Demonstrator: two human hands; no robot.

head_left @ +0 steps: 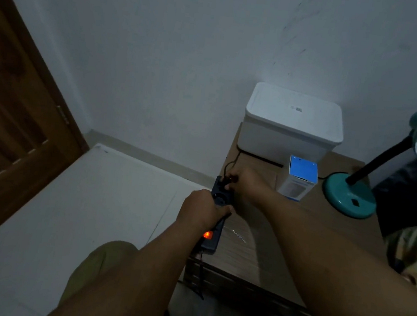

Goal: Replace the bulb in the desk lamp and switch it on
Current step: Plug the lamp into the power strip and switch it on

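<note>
Steadying the power strip [215, 218] at the left edge of the wooden table [256, 254], the left hand [204, 207] is seen closed over the strip's middle, fingers wrapped round its body. The right hand [244, 180] is held at the strip's far end, toward twelve o'clock from the left hand, its fingers pinched on what appears to be a dark plug [228, 180] with a cord [232, 164] trailing away toward the back of the table; whether the plug is fully seated cannot be told in the dim light. An orange switch light [207, 235] is lit at the near end of the strip. The teal desk lamp [350, 197] is placed at about three o'clock from the hands, well apart, its shade tipped up at the frame's right edge with something pale visible inside. A small bulb box [299, 180] stands between hands and lamp, and a white appliance [292, 122] is set behind it. The step in hand is judged to be the plugging in of the lamp. Next, a firm, straight push of the plug is called for while the strip is braced, after which the lamp's own switch must be found.
</note>
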